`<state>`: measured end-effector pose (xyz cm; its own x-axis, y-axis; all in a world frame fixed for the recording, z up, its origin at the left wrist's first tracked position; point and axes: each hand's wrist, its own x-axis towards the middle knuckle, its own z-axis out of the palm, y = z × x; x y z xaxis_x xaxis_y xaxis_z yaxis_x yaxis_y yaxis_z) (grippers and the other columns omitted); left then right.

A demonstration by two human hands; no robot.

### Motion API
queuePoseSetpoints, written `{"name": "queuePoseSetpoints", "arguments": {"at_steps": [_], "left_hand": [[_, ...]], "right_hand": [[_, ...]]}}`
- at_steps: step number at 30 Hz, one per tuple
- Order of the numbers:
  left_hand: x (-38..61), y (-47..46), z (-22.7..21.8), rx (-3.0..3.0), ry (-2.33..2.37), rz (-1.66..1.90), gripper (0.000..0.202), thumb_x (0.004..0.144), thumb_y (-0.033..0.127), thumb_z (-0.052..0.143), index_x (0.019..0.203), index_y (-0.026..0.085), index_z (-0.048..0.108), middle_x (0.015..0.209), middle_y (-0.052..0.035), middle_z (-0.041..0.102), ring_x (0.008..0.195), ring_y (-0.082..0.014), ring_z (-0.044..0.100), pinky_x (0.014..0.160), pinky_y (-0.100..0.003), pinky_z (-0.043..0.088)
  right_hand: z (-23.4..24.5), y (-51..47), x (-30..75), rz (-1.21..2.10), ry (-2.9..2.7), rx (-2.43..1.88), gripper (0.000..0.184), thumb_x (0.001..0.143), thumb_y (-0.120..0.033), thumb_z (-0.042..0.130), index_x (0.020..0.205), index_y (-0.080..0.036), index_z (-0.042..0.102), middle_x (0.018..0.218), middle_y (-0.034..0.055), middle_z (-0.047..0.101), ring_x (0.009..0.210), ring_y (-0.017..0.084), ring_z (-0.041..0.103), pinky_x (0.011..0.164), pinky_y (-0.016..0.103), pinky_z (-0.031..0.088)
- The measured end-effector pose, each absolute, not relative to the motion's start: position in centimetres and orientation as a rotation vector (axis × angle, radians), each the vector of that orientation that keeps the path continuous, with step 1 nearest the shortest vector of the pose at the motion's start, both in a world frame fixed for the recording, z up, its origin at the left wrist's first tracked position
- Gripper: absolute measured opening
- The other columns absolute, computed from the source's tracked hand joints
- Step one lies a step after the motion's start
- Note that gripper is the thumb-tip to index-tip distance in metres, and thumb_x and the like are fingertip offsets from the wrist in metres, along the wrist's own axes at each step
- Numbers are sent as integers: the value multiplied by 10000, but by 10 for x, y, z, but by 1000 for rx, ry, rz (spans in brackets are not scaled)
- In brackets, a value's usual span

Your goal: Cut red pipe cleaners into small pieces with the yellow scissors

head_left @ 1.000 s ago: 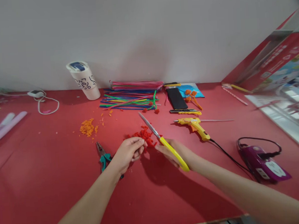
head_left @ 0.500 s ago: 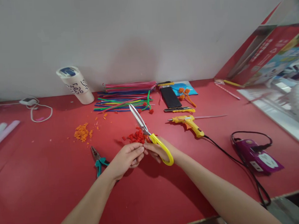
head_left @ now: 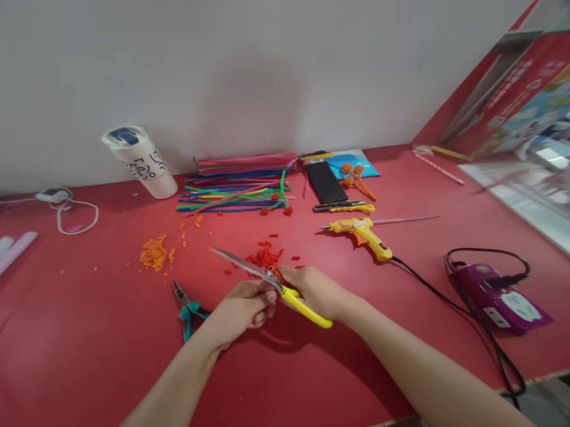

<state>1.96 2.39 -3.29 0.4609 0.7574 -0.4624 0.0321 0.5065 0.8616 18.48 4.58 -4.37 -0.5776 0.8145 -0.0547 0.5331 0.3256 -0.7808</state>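
Note:
My right hand is closed round the yellow handles of a pair of scissors. The blades reach up and left, over the edge of a heap of short red clippings. My left hand is pinched shut just below the blades, its fingertips close to the scissors' pivot. Whatever sits in that pinch is too small and covered to make out. To the left of my left hand lie pliers with teal handles, partly behind my wrist.
Behind are pipe cleaners, a phone, a utility knife and a tumbler. Orange clippings lie left. On the right, a yellow glue gun trails its cable towards a purple power strip.
The scissors have swung from pointing steeply up to lying lower and further left, across the space above my left fingers. My right hand has turned with them; my left hand stays pinched in nearly the same place.

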Motion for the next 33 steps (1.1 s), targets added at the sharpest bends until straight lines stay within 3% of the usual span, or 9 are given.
{"name": "queuePoseSetpoints", "arguments": {"at_steps": [6, 16, 26, 33], "left_hand": [[15, 26, -28, 905, 1030, 535, 206, 732, 331, 533, 689, 129, 528, 498, 37, 477, 334, -15, 280, 330, -166, 186], [12, 25, -27, 1043, 1097, 516, 215, 741, 332, 506, 691, 132, 565, 543, 14, 537, 352, -35, 372, 343, -158, 286], [12, 26, -32, 1010, 1076, 517, 173, 720, 304, 528, 693, 137, 560, 535, 24, 524, 363, -34, 383, 344, -154, 292], [14, 29, -34, 968, 1194, 705, 184, 697, 297, 536, 630, 128, 559, 458, 41, 475, 318, -29, 328, 308, -160, 226]], "right_hand": [[-37, 46, 185, 1143, -2152, -1237, 103, 767, -202, 349, 665, -198, 361, 570, -51, 417, 503, 74, 387, 506, 195, 314], [-44, 48, 185, 1090, -2139, -1262, 75, 736, -201, 405, 673, -198, 365, 587, -54, 422, 516, 73, 374, 485, 191, 300], [-46, 48, 186, 1051, -2172, -1294, 74, 754, -230, 401, 688, -196, 399, 612, -39, 462, 535, 85, 414, 515, 207, 310], [-22, 42, 190, 1104, -2121, -1418, 255, 811, -418, 375, 677, -200, 377, 563, -47, 417, 512, 91, 402, 487, 212, 303]]}}
